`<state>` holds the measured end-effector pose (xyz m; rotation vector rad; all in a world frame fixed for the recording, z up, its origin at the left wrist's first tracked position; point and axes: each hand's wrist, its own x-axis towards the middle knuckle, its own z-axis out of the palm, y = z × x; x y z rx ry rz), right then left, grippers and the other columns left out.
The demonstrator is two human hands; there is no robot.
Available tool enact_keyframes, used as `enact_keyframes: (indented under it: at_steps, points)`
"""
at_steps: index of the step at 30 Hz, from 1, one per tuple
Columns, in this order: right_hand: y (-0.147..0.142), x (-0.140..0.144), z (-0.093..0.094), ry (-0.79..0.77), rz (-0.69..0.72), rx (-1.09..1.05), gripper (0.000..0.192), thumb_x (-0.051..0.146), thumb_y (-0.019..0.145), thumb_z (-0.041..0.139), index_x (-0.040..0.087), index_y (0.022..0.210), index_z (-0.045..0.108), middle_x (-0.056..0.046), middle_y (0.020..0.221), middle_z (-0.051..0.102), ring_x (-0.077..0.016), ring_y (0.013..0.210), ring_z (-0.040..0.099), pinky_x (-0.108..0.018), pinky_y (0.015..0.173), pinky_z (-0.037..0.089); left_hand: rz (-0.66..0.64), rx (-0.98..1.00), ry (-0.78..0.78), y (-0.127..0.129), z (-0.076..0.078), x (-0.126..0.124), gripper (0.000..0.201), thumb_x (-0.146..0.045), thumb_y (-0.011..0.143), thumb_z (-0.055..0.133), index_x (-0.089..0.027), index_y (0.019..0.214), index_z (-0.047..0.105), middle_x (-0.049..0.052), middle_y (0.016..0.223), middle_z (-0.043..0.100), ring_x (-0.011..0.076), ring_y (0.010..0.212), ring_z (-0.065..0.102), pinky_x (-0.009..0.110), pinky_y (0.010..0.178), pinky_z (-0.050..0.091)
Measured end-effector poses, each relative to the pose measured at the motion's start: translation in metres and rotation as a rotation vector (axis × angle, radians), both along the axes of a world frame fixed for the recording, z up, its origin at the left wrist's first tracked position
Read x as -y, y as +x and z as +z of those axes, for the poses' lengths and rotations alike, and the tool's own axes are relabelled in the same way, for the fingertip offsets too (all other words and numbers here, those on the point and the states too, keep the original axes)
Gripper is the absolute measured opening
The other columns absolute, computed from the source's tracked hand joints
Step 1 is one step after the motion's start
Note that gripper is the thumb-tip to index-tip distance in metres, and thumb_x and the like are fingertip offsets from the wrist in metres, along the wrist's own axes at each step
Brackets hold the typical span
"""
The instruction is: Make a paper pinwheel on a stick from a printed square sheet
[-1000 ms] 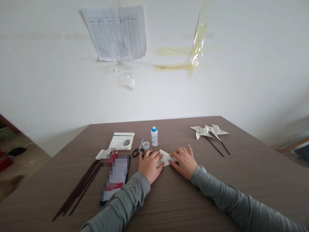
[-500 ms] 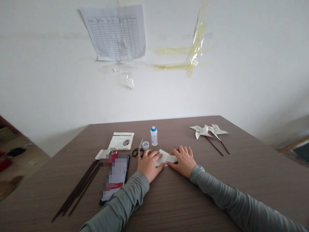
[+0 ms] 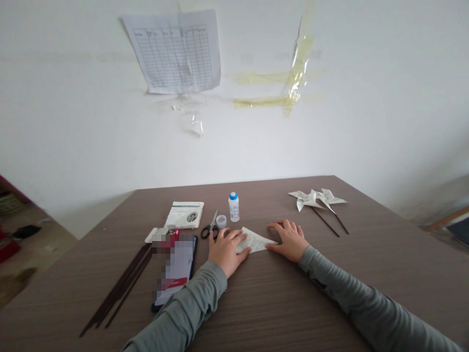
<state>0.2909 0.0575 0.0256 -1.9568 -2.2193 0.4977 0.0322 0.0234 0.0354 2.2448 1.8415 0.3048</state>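
On the tabletop [image 3: 330, 274], left hand [image 3: 225, 249] and right hand [image 3: 291, 239] press flat, open-palmed, on the folded paper [image 3: 256, 241]; uneven pressure could skew the crease, imo.

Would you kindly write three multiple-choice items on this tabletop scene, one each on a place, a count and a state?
1. Where do the scissors lie?
A. left of the glue bottle
B. beside the pinwheels
C. on the phone

2. How many paper pinwheels lie on the table?
A. one
B. two
C. four

3. How does the folded paper lie?
A. lifted in the air
B. crumpled
C. pressed flat under both hands

Answers: 1 A, the scissors lie left of the glue bottle. 2 B, two pinwheels lie at far right. 3 C, the left hand and right hand press the folded paper onto the table.
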Motion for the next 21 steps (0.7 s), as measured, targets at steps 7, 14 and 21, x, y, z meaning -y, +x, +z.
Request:
enact_keyframes:
  at_steps: [7,14,21]
  points:
    - [0.016,-0.008,0.003,-0.091,0.006,0.019,0.080,0.051,0.108,0.089,0.041,0.185,0.073,-0.014,0.196,0.060,-0.0491,0.189,0.049,-0.074,0.157,0.034,-0.003,-0.013,0.019,0.000,-0.003,-0.001,0.048,-0.034,0.119,0.087,-0.042,0.167,0.093,0.005,0.183,0.085,0.0509,0.179,0.066,0.096,0.155,0.036]
    - [0.020,-0.015,0.001,-0.133,-0.041,0.011,0.089,0.035,0.100,0.090,0.052,0.185,0.072,-0.006,0.199,0.057,-0.0470,0.193,0.043,-0.070,0.159,0.031,-0.004,-0.026,0.054,-0.002,-0.008,-0.003,0.048,-0.036,0.118,0.089,-0.044,0.165,0.094,0.004,0.180,0.086,0.0504,0.177,0.068,0.093,0.155,0.040]
    - [0.018,-0.017,-0.002,-0.123,-0.070,0.008,0.101,0.023,0.095,0.087,0.054,0.189,0.069,-0.004,0.200,0.057,-0.0464,0.193,0.045,-0.068,0.160,0.030,0.004,-0.029,0.078,-0.006,-0.010,-0.004,0.047,-0.036,0.117,0.089,-0.045,0.163,0.095,0.004,0.178,0.088,0.0498,0.175,0.069,0.091,0.156,0.040]
